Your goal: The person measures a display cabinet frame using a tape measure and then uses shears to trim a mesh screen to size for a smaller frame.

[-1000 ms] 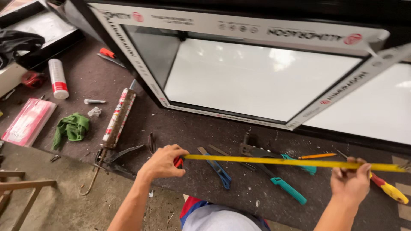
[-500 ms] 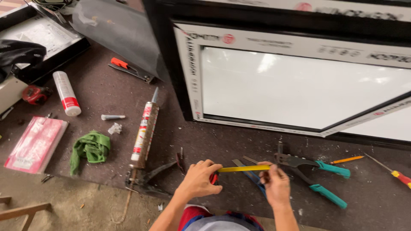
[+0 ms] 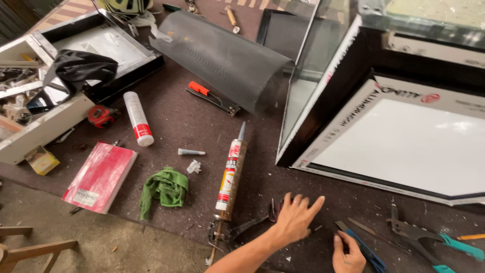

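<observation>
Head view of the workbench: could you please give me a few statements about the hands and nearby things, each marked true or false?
1. The left hand lies flat with fingers spread on the dark mat. True.
2. The right hand holds the green rag. False: the green rag lies apart, left of the caulking gun; the right hand touches a blue-handled tool.
3. The caulking gun lies beside the left hand. True.
4. The red notebook stands upright. False: the red notebook lies flat.
5. A white tube lies near a red tape measure. True.
</observation>
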